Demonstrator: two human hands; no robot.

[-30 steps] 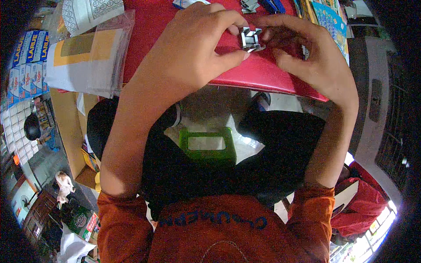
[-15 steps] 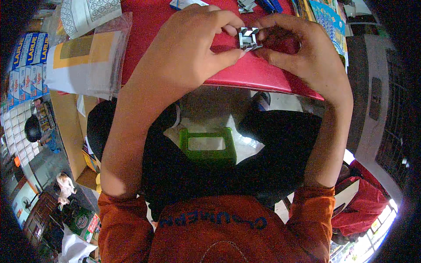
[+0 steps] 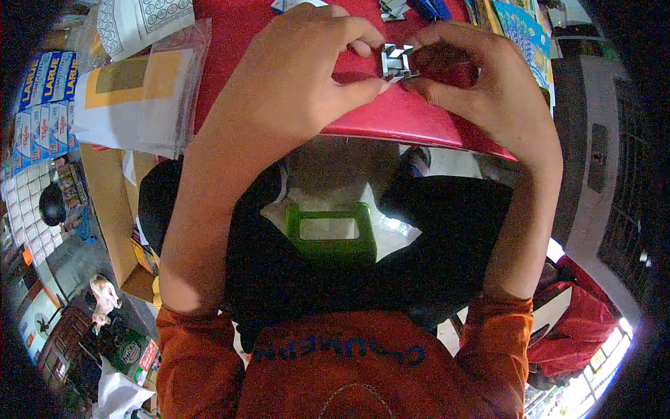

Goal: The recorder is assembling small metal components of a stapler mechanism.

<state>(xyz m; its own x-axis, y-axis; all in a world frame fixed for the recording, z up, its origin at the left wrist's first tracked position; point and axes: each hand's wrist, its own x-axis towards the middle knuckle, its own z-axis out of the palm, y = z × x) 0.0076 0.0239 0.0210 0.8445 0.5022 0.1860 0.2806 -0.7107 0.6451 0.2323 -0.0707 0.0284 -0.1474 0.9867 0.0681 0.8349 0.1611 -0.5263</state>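
Note:
Over the near part of the red table (image 3: pixel 419 115), a small silver-white piece (image 3: pixel 396 63) with folded-up tabs is held between my two hands. My left hand (image 3: pixel 300 77) pinches its left side, thumb at the lower corner and fingers at the upper one. On the opposite side my right hand (image 3: pixel 488 84) grips it with thumb and fingertips; some of those fingers lie in shadow. What the piece is made of cannot be told. A little beyond it lie several similar silver pieces (image 3: pixel 394 10) and a dark blue object (image 3: pixel 434 9), partly cut off by the top edge.
Clear plastic sleeves with paper (image 3: pixel 132 84) and a printed sheet (image 3: pixel 143 24) lie at the left. Blue-and-white cartons (image 3: pixel 45 115) stand beyond them. Colourful packets (image 3: pixel 523 42) sit at the right. Below the table is a green plastic stool (image 3: pixel 331 248) between my legs.
The silver-white piece has tilted slightly and shifted a touch to the right between my fingers. My left hand has edged slightly up and left; both hands keep their hold.

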